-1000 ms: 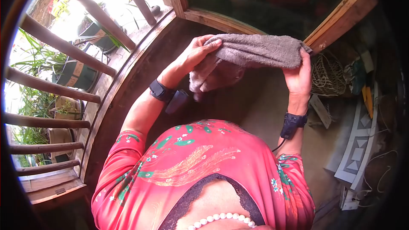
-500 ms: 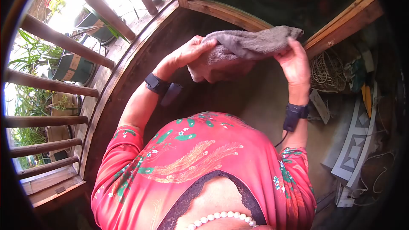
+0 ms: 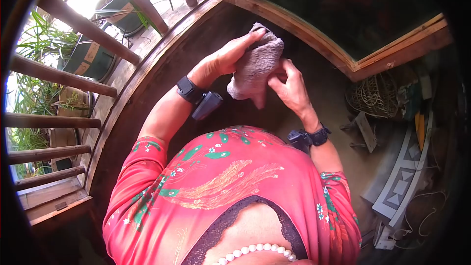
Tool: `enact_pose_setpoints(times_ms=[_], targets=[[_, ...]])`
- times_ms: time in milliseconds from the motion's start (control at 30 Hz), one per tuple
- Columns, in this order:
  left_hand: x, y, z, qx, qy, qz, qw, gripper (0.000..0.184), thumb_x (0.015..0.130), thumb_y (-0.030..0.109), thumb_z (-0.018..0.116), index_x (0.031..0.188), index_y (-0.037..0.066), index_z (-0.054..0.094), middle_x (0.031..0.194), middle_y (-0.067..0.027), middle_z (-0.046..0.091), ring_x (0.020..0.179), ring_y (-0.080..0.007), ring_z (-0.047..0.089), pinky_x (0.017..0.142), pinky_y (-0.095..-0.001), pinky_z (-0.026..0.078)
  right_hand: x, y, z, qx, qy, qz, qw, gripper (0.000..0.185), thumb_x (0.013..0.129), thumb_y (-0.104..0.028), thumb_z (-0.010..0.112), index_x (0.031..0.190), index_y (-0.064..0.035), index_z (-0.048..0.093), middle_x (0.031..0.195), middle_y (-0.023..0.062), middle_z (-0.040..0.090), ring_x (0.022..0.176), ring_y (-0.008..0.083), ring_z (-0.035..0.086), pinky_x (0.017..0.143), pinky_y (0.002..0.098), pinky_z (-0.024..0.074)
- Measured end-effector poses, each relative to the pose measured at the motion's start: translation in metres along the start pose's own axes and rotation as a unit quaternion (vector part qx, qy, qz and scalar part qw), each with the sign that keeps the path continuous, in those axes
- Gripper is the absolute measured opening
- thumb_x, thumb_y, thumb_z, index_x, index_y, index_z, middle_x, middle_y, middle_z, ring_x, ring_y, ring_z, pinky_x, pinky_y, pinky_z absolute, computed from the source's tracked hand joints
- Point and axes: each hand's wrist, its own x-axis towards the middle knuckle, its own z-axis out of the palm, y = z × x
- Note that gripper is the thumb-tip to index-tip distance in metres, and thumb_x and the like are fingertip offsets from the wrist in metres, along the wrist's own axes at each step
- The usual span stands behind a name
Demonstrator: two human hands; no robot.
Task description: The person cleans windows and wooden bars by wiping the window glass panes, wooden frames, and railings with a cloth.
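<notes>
A greyish-purple cloth (image 3: 257, 61), folded into a thick bundle, is held out in front of my chest. My left hand (image 3: 229, 55) grips its left side, with the thumb lying over the upper part and the other fingers hidden behind. At the lower right edge, my right hand (image 3: 291, 87) is closed on the cloth with bent fingers, some of them out of sight. One corner of the cloth hangs down between the hands. Each wrist wears a dark strap with a small device.
A wooden railing (image 3: 78, 81) runs along the left, with potted plants (image 3: 91, 59) behind its bars. Ahead stands a wood-framed glass pane (image 3: 314, 10). To the right are a wicker basket (image 3: 373, 96) and a grey-and-white patterned panel (image 3: 397, 186) near loose cords.
The cloth was stretched sideways between both hands and is now a compact, more upright bundle. My right hand has moved left and down, closer to the left hand. The view has shifted slightly.
</notes>
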Motion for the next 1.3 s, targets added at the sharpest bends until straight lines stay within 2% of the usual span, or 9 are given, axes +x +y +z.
enact_pose_setpoints(times_ms=[200, 400, 500, 700, 800, 933, 1067, 1133, 1300], targets=[[-0.012, 0.01, -0.007, 0.035, -0.079, 0.049, 0.995, 0.039, 0.1, 0.038, 0.051, 0.118, 0.005, 0.06, 0.106, -0.0013, 0.064, 0.097, -0.0089, 0.058, 0.085, -0.0284, 0.049, 0.01, -0.008, -0.02, 0.329, 0.005, 0.075, 0.941, 0.013, 0.097, -0.018, 0.053, 0.091, -0.0069, 0.056, 0.082, -0.0042, 0.054, 0.077, 0.0019, 0.045, 0.072, 0.0216, 0.0408], [-0.017, 0.001, -0.037, 0.187, -0.093, -0.053, 0.976, 0.052, 0.102, 0.048, 0.039, 0.121, 0.004, 0.058, 0.114, -0.0037, 0.063, 0.104, -0.0121, 0.058, 0.092, -0.0276, 0.045, 0.023, -0.058, -0.021, 0.395, 0.046, 0.138, 0.907, 0.034, 0.1, -0.028, 0.043, 0.116, -0.0021, 0.059, 0.111, 0.0078, 0.064, 0.103, 0.0161, 0.06, 0.096, 0.0323, 0.0447], [-0.017, -0.008, -0.03, 0.198, 0.001, 0.079, 0.977, 0.077, 0.096, 0.066, 0.029, 0.137, 0.004, 0.046, 0.136, -0.0078, 0.051, 0.128, -0.0205, 0.045, 0.107, -0.0352, 0.035, 0.025, -0.08, -0.011, 0.545, 0.025, 0.197, 0.815, 0.029, 0.098, -0.026, 0.047, 0.11, -0.0039, 0.062, 0.105, 0.0047, 0.066, 0.097, 0.0139, 0.061, 0.091, 0.0284, 0.0462], [-0.037, -0.049, 0.003, -0.267, -0.198, -0.038, 0.942, 0.11, 0.073, 0.081, 0.043, 0.149, 0.003, 0.026, 0.15, -0.015, 0.036, 0.138, -0.0262, 0.035, 0.118, -0.0389, 0.022, 0.022, -0.057, -0.012, 0.434, 0.127, 0.154, 0.878, 0.024, 0.098, -0.022, 0.051, 0.104, -0.0026, 0.063, 0.101, 0.0017, 0.064, 0.093, 0.0111, 0.059, 0.087, 0.0249, 0.0453], [-0.042, -0.054, 0.0, -0.082, -0.329, 0.028, 0.94, 0.078, 0.091, 0.043, 0.063, 0.147, 0.003, 0.028, 0.141, -0.0126, 0.045, 0.126, -0.0232, 0.049, 0.102, -0.0392, 0.045, 0.01, -0.04, -0.035, 0.24, 0.13, 0.088, 0.958, 0.02, 0.099, -0.019, 0.051, 0.1, -0.0027, 0.062, 0.095, -0.0001, 0.062, 0.087, 0.0088, 0.057, 0.082, 0.0227, 0.0447], [-0.058, -0.027, 0.033, -0.082, -0.192, 0.045, 0.977, 0.061, 0.09, 0.023, 0.067, 0.14, 0.0, 0.039, 0.125, -0.0124, 0.057, 0.11, -0.0211, 0.06, 0.093, -0.0351, 0.051, -0.006, -0.037, -0.049, -0.08, 0.249, 0.037, 0.965, 0.014, 0.098, -0.011, 0.052, 0.098, -0.0008, 0.061, 0.09, 0.0009, 0.06, 0.082, 0.0077, 0.055, 0.076, 0.0227, 0.045], [-0.063, -0.021, 0.027, -0.123, 0.049, 0.214, 0.968, 0.054, 0.092, 0.022, 0.065, 0.137, 0.002, 0.045, 0.127, -0.0121, 0.057, 0.111, -0.0218, 0.058, 0.098, -0.0373, 0.047, -0.026, -0.046, -0.124, -0.188, 0.519, -0.099, 0.828, 0.021, 0.1, -0.016, 0.05, 0.113, -0.002, 0.058, 0.098, 0.0092, 0.064, 0.094, 0.0154, 0.063, 0.085, 0.0281, 0.0483], [-0.052, -0.008, 0.021, 0.019, 0.183, 0.412, 0.892, 0.052, 0.094, 0.026, 0.063, 0.136, 0.001, 0.047, 0.13, -0.0146, 0.056, 0.118, -0.0237, 0.055, 0.101, -0.0371, 0.043, -0.027, -0.033, -0.181, -0.147, 0.575, -0.092, 0.8, 0.034, 0.099, -0.028, 0.048, 0.121, -0.0031, 0.056, 0.11, 0.0094, 0.063, 0.097, 0.0184, 0.06, 0.09, 0.0325, 0.0447], [0.008, 0.058, 0.005, 0.273, 0.398, 0.584, 0.653, 0.049, 0.093, 0.025, 0.062, 0.133, 0.0, 0.05, 0.135, -0.0204, 0.051, 0.131, -0.0327, 0.042, 0.109, -0.0436, 0.031, 0.018, -0.021, -0.228, 0.094, 0.486, -0.075, 0.866, 0.054, 0.1, -0.044, 0.035, 0.138, -0.0058, 0.043, 0.134, 0.0115, 0.05, 0.125, 0.0235, 0.046, 0.106, 0.0372, 0.0337]])
